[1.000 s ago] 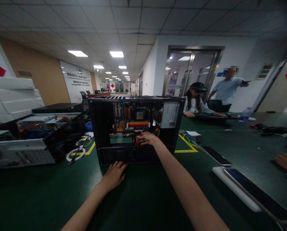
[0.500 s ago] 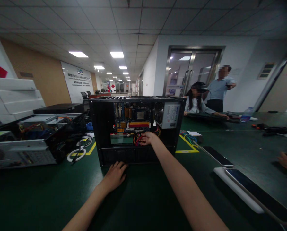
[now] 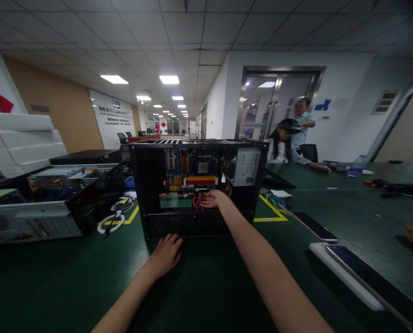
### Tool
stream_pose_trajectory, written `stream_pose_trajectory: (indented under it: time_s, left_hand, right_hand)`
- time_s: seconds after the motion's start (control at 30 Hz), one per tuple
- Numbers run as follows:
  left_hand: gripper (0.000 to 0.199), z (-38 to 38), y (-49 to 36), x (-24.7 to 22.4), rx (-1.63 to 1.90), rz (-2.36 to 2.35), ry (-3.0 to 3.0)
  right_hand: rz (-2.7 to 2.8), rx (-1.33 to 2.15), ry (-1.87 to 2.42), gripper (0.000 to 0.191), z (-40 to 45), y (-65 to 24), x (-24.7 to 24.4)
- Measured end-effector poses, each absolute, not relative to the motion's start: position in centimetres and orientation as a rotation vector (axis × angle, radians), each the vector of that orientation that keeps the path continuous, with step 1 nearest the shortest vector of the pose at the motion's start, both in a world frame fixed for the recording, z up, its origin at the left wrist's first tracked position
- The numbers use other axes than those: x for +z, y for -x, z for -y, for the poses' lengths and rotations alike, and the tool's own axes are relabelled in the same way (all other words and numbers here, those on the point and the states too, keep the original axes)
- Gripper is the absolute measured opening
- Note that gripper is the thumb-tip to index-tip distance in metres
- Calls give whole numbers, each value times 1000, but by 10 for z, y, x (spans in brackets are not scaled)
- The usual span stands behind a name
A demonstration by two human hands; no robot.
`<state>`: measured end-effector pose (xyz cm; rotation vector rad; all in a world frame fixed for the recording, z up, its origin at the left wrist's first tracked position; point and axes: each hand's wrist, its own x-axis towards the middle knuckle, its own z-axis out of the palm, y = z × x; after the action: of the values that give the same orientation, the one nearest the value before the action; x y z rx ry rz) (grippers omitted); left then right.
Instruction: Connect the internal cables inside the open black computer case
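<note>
Red cables (image 3: 197,201) left of right hand (image 3: 214,199), gripped by it; left hand (image 3: 165,255) spread.

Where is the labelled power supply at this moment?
In the head view, the power supply sits in the upper right corner of the open black case, right of the motherboard.

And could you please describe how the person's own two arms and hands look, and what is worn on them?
The bare left hand and bare right hand wear no gloves. Both slim, tapering forearms show no sleeve, watch, bracelet, cable or marking. Thin rings or nail details are too small to tell.
</note>
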<state>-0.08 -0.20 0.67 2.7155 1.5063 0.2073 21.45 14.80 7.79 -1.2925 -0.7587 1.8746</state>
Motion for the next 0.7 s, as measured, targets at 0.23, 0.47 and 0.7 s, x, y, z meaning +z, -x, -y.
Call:
stream_pose_trajectory:
  time_s: [0.23,0.47,0.7]
  left_hand:
    - [38,1,-1,5,188,-1537,-2715]
    - [38,2,0,5,213,-1521,-2717]
    - [38,1,1,4,175,-1541,-2687]
  right_hand:
    - [676,1871,1246,14,-157,-214,70]
    - [677,1837,1266,13,-164,-212,66]
    - [667,1825,1285,12,-163,-212,69]
